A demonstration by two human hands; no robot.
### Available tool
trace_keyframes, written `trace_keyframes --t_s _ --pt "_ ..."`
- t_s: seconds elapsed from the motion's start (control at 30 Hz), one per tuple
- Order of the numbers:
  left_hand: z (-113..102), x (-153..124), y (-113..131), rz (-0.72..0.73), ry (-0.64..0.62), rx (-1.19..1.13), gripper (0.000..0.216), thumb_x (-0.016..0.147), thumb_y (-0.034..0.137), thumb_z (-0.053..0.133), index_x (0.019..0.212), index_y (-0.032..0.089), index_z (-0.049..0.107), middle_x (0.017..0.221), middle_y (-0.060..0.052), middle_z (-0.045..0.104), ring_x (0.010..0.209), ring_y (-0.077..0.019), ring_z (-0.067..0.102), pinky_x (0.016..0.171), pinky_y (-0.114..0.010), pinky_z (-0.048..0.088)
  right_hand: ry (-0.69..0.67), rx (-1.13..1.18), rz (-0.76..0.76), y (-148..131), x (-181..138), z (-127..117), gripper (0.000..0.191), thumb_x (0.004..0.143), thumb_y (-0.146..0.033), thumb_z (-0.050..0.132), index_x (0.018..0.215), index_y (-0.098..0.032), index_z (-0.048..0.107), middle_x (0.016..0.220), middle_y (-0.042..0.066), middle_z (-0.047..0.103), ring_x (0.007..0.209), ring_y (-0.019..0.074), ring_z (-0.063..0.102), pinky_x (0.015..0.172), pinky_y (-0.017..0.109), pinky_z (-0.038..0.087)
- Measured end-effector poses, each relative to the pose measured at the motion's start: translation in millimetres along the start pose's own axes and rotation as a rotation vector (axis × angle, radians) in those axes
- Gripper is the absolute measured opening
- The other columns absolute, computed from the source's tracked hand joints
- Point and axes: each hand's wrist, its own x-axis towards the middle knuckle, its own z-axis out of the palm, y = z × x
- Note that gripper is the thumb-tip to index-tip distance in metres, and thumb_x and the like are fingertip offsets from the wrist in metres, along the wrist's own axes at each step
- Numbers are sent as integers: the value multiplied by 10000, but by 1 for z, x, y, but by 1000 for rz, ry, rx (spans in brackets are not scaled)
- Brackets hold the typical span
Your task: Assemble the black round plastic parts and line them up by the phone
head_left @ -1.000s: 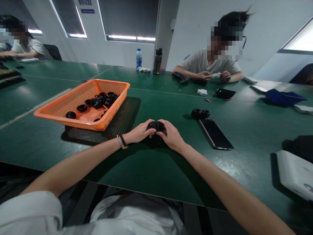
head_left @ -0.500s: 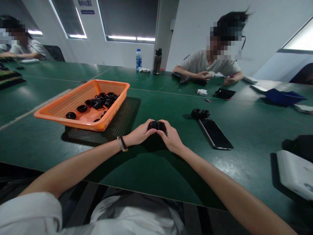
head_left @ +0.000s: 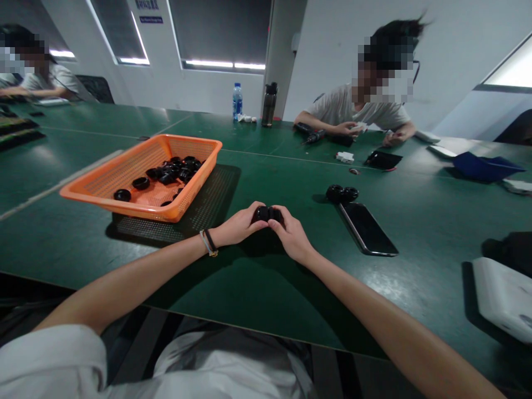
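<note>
Just above the green table (head_left: 224,293), my left hand (head_left: 239,224) and my right hand (head_left: 290,231) meet around a small black rounded part (head_left: 262,214). Fingers of both hands are closed on it, one hand at each end, with the thumbs on the near side. A groove or gap shows in its middle; whether it is one piece or two joined I cannot tell. To the left, an orange plastic basket (head_left: 89,195) holds several loose black round parts (head_left: 141,183), some like hollow cups.
Right of my hands lie a black twin-lobed part (head_left: 341,193) and a smartphone (head_left: 369,230). A white device (head_left: 505,296) stands at the right edge. Farther back are a bottle (head_left: 237,102), a dark flask (head_left: 269,105), a power drill (head_left: 310,133) and a person (head_left: 344,108) handling white pieces.
My hands keep nearly the same hold on the black part. The whole view has shifted very slightly. Across the table, the person's hand on the right has moved a little.
</note>
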Motion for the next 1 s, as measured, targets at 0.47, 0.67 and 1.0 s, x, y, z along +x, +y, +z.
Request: trace_keyframes --t_s 0.47,0.67,1.0 --pt "0 0 -3 23 -9 109 323 793 344 523 1040 154 438 930 -85 579 834 -233 592 728 -335 455 -63 60 98 1 -1 2 293 836 -367 400 1031 -162 475 840 54 597 716 170 540 651 299 415" --pt "0 0 -2 17 -5 35 303 821 326 465 1058 144 418 925 -85 568 820 -220 581 730 -330 449 -54 -28 32 4 3 1 302 844 -378 399 1044 -165 478 865 69 614 750 194 575 673 322 441" --pt "4 -2 -3 33 1 -165 334 848 408 376 1041 139 424 934 -65 554 829 -182 534 768 -301 424 -19 -159 -248 14 4 -4 377 827 -436 446 1116 -195 440 1116 118 570 1021 254 546 854 409 436"
